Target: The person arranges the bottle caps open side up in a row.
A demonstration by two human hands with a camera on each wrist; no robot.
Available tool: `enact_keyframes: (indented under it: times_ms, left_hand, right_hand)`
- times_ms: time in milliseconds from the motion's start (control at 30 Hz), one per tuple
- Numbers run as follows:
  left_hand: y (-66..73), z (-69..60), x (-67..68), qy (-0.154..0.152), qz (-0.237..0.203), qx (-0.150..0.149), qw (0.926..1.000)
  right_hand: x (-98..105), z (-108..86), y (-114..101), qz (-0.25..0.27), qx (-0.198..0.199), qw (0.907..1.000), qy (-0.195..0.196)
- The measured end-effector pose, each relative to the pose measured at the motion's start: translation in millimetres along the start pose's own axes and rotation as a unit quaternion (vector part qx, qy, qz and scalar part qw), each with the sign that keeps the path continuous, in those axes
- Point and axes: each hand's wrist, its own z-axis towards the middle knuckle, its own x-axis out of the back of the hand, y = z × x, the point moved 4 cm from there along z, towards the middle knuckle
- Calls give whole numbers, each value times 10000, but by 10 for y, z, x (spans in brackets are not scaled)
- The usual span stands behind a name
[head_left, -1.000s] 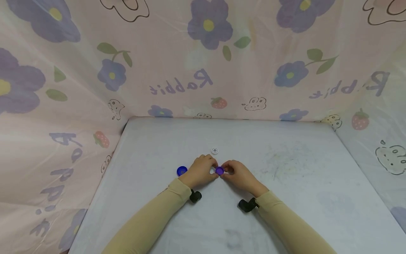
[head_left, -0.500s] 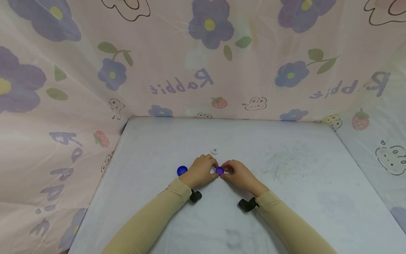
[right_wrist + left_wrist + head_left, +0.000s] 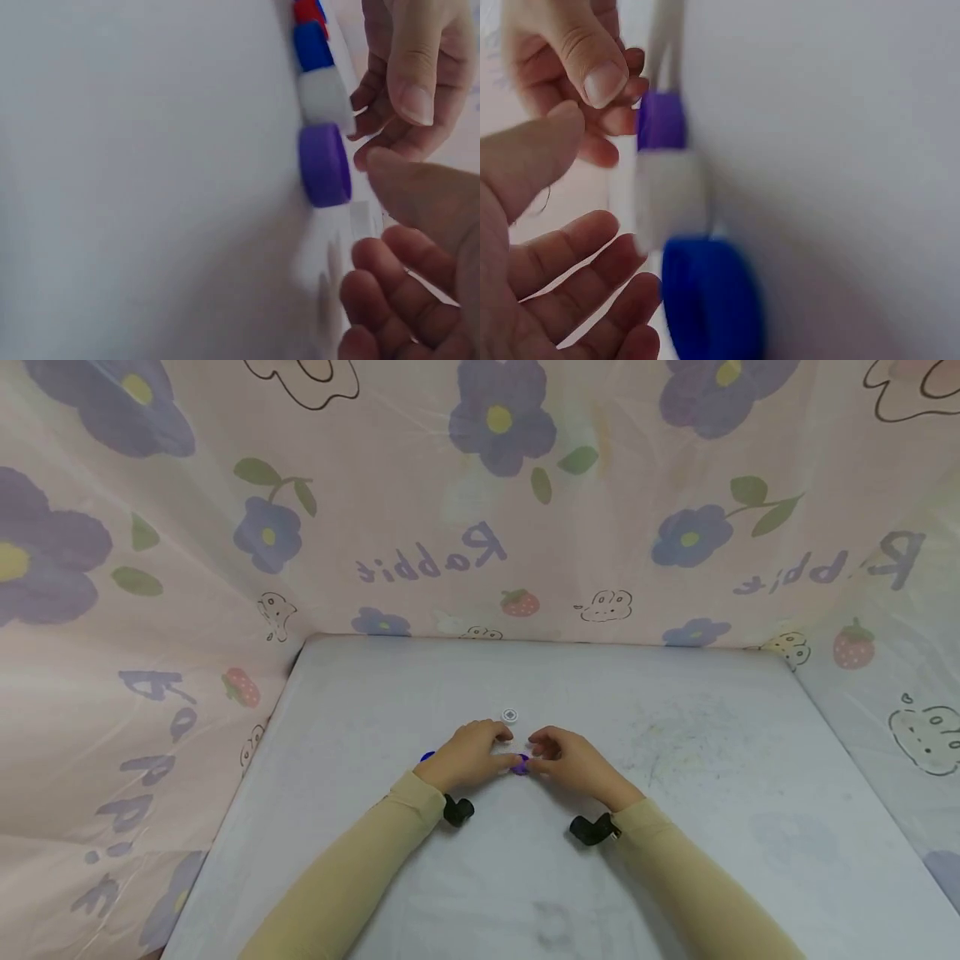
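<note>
A purple bottle cap (image 3: 521,766) lies on the table between my two hands. In the left wrist view a white cap (image 3: 671,195) stands right beside it, then a larger blue cap (image 3: 720,300). My left hand (image 3: 472,755) hovers over this row, thumb and fingers spread, hiding the white cap and part of the blue one (image 3: 427,757) from the head view. On the other side my right hand (image 3: 570,762) is nearest the purple cap (image 3: 322,165), its thumb apart from its fingers. Neither hand holds anything.
Behind the hands lies another white cap (image 3: 510,716) with a pattern on top. At the row's far end in the right wrist view a bit of red (image 3: 310,15) shows. Flower-printed curtains enclose the white table (image 3: 675,860) at the back and sides.
Both hands have let go of the caps between them, and their fingers have spread and lifted away. My left hand now covers more of the blue cap in the head view.
</note>
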Motion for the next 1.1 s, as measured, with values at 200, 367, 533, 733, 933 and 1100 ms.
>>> enact_keyframes:
  times_ms: [200, 367, 533, 733, 933, 1100]
  left_hand:
    - [-39, 121, 158, 26, -472, 248, 9986]
    - [-75, 226, 188, 48, -617, 365, 9974]
    - [-127, 300, 182, 124, -563, 384, 9976]
    - [-174, 350, 153, 99, -620, 518, 9967]
    - [-238, 402, 124, 132, -722, 693, 9949]
    - [-259, 422, 102, 96, -1050, 847, 9908]
  right_hand:
    - [85, 189, 15, 287, -118, 9991, 293]
    - [73, 329, 48, 482, -161, 9973, 524]
    - [42, 423, 77, 423, -88, 9962, 757]
    - [10, 457, 82, 531, -216, 9949, 831]
    - [-30, 489, 118, 638, -331, 9948, 724]
    - [-52, 520, 146, 613, -279, 9955, 671]
